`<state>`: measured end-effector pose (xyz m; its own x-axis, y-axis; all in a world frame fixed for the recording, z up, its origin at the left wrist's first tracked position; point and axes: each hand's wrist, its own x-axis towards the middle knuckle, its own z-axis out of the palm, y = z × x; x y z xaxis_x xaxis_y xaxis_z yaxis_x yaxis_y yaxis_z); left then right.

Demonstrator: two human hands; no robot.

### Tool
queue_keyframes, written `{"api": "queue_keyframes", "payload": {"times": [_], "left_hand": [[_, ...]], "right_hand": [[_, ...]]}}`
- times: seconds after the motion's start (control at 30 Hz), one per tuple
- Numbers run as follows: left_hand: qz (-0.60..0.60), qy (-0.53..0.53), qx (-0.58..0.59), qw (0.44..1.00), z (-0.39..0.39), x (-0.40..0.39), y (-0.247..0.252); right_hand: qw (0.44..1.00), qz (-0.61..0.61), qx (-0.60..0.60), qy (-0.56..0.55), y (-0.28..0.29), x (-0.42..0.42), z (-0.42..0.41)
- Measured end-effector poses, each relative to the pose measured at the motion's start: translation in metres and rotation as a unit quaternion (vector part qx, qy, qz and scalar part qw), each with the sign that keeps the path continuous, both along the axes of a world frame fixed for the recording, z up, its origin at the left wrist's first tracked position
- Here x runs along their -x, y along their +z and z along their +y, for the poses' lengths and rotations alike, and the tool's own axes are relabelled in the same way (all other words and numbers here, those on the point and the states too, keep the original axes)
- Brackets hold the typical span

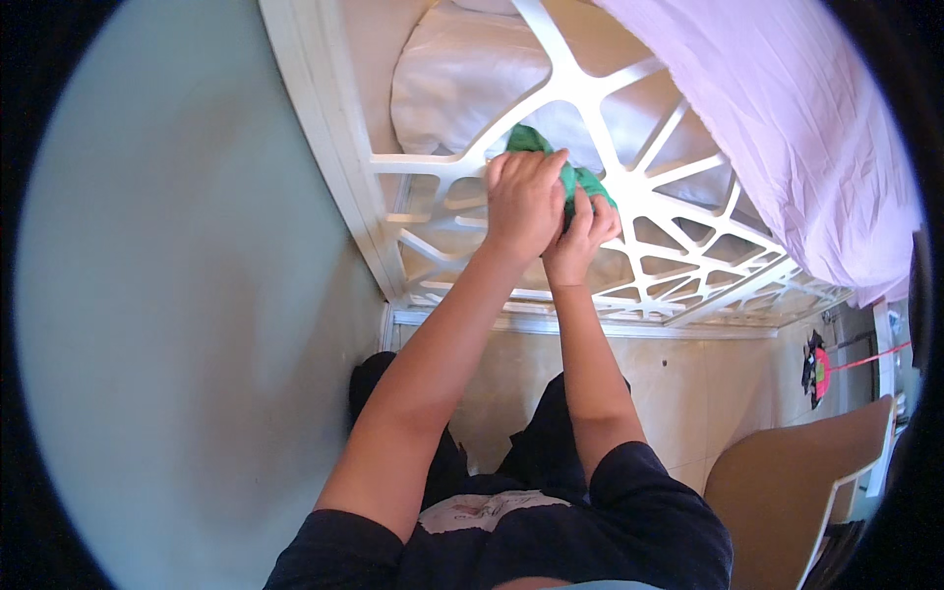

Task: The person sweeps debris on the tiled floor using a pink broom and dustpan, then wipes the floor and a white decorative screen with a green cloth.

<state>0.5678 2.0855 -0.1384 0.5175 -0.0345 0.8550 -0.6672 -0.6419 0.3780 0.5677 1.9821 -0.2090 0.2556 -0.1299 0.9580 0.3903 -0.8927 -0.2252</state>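
My left hand (522, 195) grips a crumpled green cloth (525, 139), its back turned up and its fingers curled over the bundle. Beside it, slightly lower and to the right, my right hand (582, 234) holds another part of the same cloth. Both hands are against a white openwork lattice panel (634, 193) with irregular cut-out shapes. The cloth hides the bars right behind it. Through the openings shows a pale, silky-looking padded item (461, 85). A lavender fabric sheet (796, 110) drapes over the panel's upper right.
A plain pale wall (162, 258) rises close on my left, meeting the white frame post (335, 140). Below runs a metal floor track (546, 323) along the tiled floor (664, 398). A brown chair (796, 472) and a red-handled item (822, 372) stand at right.
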Motion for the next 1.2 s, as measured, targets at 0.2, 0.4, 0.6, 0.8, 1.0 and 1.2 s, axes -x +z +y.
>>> {"api": "queue_keyframes", "payload": {"times": [0.2, 0.4, 0.6, 0.8, 1.0, 1.2], "left_hand": [[-0.049, -0.031, -0.015, 0.998, 0.004, 0.015, -0.020], [0.044, 0.009, -0.013, 0.999, 0.019, 0.035, -0.112], [0.238, -0.034, 0.172, 0.955, 0.031, 0.068, -0.132], [0.154, -0.129, 0.213, 0.956, 0.009, 0.052, -0.078], [0.210, -0.071, 0.041, 0.974, -0.013, 0.005, -0.089], [0.128, -0.022, -0.046, 0.990, -0.014, 0.005, -0.112]], "right_hand": [[0.998, 0.055, -0.024, 0.034, -0.041, 0.007, -0.003], [0.986, 0.142, 0.020, 0.083, -0.045, 0.027, 0.008], [0.958, 0.205, -0.159, 0.124, -0.071, 0.054, 0.004], [0.934, 0.094, -0.310, 0.152, -0.056, 0.038, 0.004], [0.912, 0.134, -0.371, 0.108, -0.025, -0.003, 0.012], [0.931, 0.145, -0.310, 0.131, -0.033, 0.000, -0.001]]}}
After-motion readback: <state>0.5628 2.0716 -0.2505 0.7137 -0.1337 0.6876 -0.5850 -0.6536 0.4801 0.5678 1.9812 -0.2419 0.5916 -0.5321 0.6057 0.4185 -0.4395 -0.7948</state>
